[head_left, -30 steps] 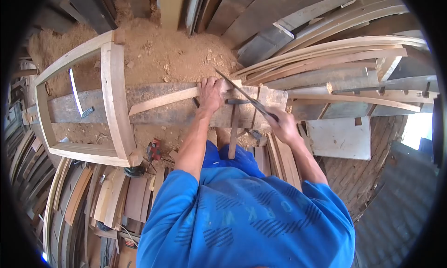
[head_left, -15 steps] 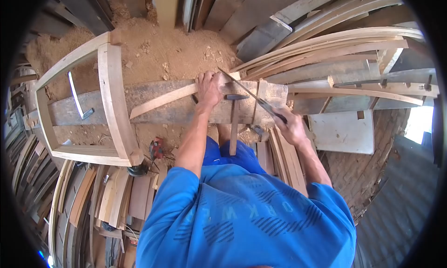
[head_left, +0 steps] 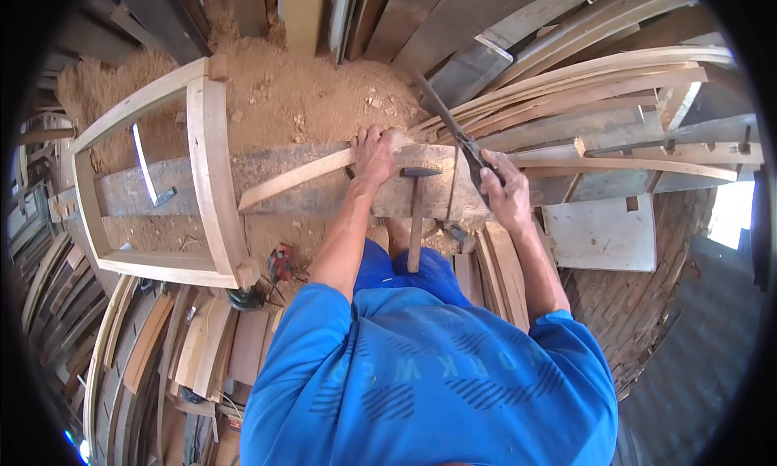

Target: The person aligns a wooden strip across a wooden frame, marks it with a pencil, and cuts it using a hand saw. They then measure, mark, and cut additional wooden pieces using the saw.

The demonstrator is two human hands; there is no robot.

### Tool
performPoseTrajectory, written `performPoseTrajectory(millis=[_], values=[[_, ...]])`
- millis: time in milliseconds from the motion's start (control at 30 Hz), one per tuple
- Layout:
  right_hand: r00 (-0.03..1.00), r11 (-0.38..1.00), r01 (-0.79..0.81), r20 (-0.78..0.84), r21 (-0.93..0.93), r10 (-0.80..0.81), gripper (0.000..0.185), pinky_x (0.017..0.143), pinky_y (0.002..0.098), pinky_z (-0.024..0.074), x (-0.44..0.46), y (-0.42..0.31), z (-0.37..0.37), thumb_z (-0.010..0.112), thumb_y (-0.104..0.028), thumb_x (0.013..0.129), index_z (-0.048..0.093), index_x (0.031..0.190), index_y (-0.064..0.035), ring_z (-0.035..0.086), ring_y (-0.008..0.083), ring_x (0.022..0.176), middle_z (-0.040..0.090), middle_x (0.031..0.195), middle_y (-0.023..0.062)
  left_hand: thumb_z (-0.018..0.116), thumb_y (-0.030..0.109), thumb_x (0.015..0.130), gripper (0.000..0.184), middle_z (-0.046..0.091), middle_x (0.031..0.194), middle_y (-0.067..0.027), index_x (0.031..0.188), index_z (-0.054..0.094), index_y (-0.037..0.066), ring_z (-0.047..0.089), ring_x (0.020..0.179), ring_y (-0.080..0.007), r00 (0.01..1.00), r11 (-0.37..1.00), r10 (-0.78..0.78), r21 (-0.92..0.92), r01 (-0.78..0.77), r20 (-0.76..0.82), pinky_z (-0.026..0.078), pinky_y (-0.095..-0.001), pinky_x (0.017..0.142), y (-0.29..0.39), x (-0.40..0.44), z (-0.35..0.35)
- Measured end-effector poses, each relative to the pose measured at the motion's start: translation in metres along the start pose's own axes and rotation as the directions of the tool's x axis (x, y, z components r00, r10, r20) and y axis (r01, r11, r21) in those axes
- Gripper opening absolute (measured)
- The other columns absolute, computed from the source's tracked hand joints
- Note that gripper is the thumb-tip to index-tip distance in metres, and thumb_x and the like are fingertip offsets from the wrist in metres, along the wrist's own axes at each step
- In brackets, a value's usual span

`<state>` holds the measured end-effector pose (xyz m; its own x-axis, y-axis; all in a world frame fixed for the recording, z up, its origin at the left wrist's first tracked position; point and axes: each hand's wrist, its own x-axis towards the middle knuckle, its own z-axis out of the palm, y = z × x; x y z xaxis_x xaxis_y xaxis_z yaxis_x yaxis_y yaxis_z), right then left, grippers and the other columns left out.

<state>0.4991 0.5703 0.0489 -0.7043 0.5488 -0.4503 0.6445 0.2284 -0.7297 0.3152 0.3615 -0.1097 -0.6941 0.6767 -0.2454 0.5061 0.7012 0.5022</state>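
Note:
My left hand is closed over the upper end of a curved strip of wood, pressing it on the worn plank bench. In my right hand is a handsaw with a long narrow-looking blade. The blade slants up and left past the right side of the wood's end, and seems to be clear of it. A hammer lies between my hands, its head on the plank and its wooden handle toward my lap.
On the left, a curved wooden frame stands across the bench, with a try square inside its outline. A red power tool lies below. Curved boards are stacked to the right, more at lower left. Sawdust covers the ground.
My right hand has swung the saw up and away from the wood's end, turning its blade steeper. My left hand keeps its hold on the curved strip. The whole view has shifted slightly.

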Motion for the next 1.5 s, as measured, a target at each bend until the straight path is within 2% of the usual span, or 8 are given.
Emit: performPoseTrajectory(millis=[133,200,300,700,800,1100,1200,1500], values=[[0.993,0.999,0.009,-0.122,-0.031,-0.013,0.042,0.087,0.0400,0.0603,-0.041,-0.012,0.034,0.068,-0.023,0.102,0.069,0.136,0.0014,0.074,0.0271,0.097,0.076,0.118,0.0221,0.080,0.018,0.082,0.049,0.056,0.124,-0.0101,0.129,0.067,0.017,0.049,0.121,-0.0320,0.998,0.999,-0.034,-0.006,0.033,-0.047,0.038,-0.0489,0.106,-0.002,-0.001,0.011],[0.962,0.962,-0.263,-0.057,0.072,0.267,0.037,0.092,0.0412,0.0595,-0.057,-0.034,0.050,0.068,-0.018,0.101,0.070,0.131,0.0034,0.076,0.0331,0.105,0.076,0.118,0.0249,0.079,0.018,0.082,0.049,0.056,0.123,-0.0112,0.129,0.066,0.017,0.049,0.121,-0.0327,0.998,0.999,-0.041,-0.009,0.041,-0.042,0.038,-0.0498,0.106,-0.003,-0.001,0.013],[0.979,0.999,0.033,-0.200,0.016,-0.029,0.037,0.090,0.0391,0.0586,-0.065,-0.010,0.080,0.067,-0.015,0.100,0.070,0.130,0.0062,0.075,0.0295,0.108,0.075,0.117,0.0258,0.079,0.018,0.082,0.050,0.056,0.122,-0.0110,0.130,0.065,0.018,0.049,0.121,-0.0328,0.998,0.999,-0.032,-0.002,0.032,-0.053,0.038,-0.0500,0.106,-0.006,-0.003,0.015],[0.983,0.993,0.074,-0.159,-0.093,-0.088,0.034,0.092,0.0398,0.0586,-0.090,-0.015,0.076,0.066,-0.011,0.099,0.071,0.128,0.0057,0.075,0.0396,0.110,0.073,0.117,0.0309,0.080,0.019,0.081,0.048,0.056,0.119,-0.0087,0.127,0.067,0.019,0.050,0.117,-0.0324,0.997,0.998,0.048,0.038,-0.046,-0.055,0.040,-0.0479,0.103,-0.006,-0.010,0.010],[0.994,0.997,-0.072,-0.089,-0.042,0.068,0.034,0.092,0.0408,0.0590,-0.095,-0.026,0.076,0.065,-0.010,0.099,0.070,0.129,0.0053,0.074,0.0398,0.110,0.073,0.117,0.0307,0.079,0.020,0.081,0.047,0.057,0.118,-0.0080,0.127,0.067,0.020,0.050,0.116,-0.0328,0.997,0.997,0.061,0.042,-0.058,-0.053,0.040,-0.0481,0.102,-0.006,-0.009,0.008],[0.991,0.997,0.017,-0.131,-0.069,-0.025,0.035,0.095,0.0419,0.0591,-0.094,-0.036,0.078,0.065,-0.012,0.099,0.070,0.129,0.0044,0.074,0.0402,0.111,0.072,0.120,0.0302,0.075,0.019,0.087,0.052,0.058,0.115,-0.0065,0.137,0.064,0.023,0.051,0.115,-0.0313,0.990,0.990,0.132,0.061,-0.129,-0.043,0.040,-0.0481,0.101,-0.007,0.000,0.007],[0.989,0.990,-0.137,-0.062,-0.014,0.136,0.036,0.098,0.0426,0.0585,-0.071,-0.041,0.085,0.064,-0.014,0.100,0.070,0.130,0.0036,0.073,0.0395,0.113,0.072,0.121,0.0300,0.072,0.017,0.089,0.051,0.058,0.116,-0.0064,0.140,0.063,0.024,0.051,0.114,-0.0313,0.990,0.986,0.139,0.096,-0.136,-0.025,0.040,-0.0483,0.100,-0.010,-0.007,0.012],[0.985,0.987,-0.158,-0.075,-0.002,0.158,0.038,0.100,0.0431,0.0577,-0.080,-0.032,0.082,0.066,-0.014,0.097,0.070,0.131,0.0024,0.073,0.0380,0.115,0.073,0.123,0.0266,0.072,0.018,0.089,0.050,0.058,0.117,-0.0079,0.138,0.065,0.025,0.051,0.113,-0.0323,0.992,0.986,0.121,0.124,-0.115,-0.044,0.040,-0.0483,0.100,-0.008,-0.006,0.014]])
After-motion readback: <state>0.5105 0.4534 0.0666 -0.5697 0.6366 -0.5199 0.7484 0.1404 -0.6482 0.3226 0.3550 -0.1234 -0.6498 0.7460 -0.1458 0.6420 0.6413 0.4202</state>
